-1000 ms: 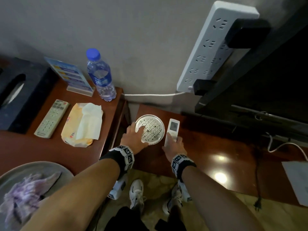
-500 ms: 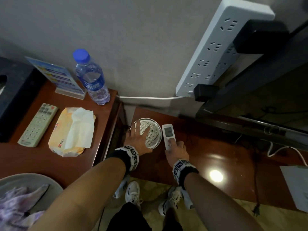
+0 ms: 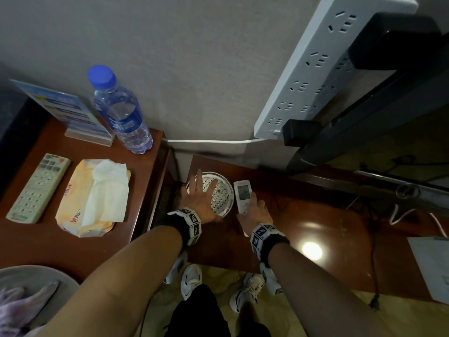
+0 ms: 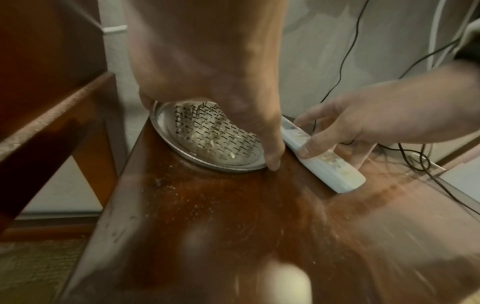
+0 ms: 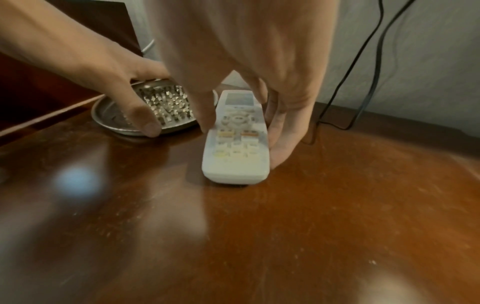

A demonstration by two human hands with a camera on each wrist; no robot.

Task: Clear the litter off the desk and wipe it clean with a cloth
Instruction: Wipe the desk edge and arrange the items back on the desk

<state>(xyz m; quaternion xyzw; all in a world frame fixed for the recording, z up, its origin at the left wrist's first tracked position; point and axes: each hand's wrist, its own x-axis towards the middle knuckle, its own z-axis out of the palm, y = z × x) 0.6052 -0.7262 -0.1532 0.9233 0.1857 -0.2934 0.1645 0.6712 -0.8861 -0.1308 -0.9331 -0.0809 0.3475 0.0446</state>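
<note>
A round metal ashtray (image 3: 220, 198) with a spiked grid sits at the left end of the brown desk (image 3: 315, 222). My left hand (image 3: 202, 190) spans it, thumb (image 4: 272, 162) at the near rim and fingers at the far rim. Ash flecks lie in the ashtray (image 4: 207, 139). Beside it lies a white remote (image 3: 243, 193), flat on the desk. My right hand (image 3: 255, 212) pinches the remote (image 5: 236, 154) by its sides, thumb on the left and fingers on the right. A purple cloth (image 3: 21, 310) lies in a grey basin (image 3: 48, 276) at the lower left.
The higher side table on the left carries a water bottle (image 3: 121, 113), a tissue pack (image 3: 92, 198), a grey remote (image 3: 36, 188) and a card stand (image 3: 65, 110). A white power strip (image 3: 315, 69) hangs on the wall. Black cables (image 3: 371, 251) and a white sheet (image 3: 432, 263) lie to the right.
My left hand has reached further over the ashtray, fingers now spread across to its far rim. The right hand stays on the remote. Neither object has visibly moved.
</note>
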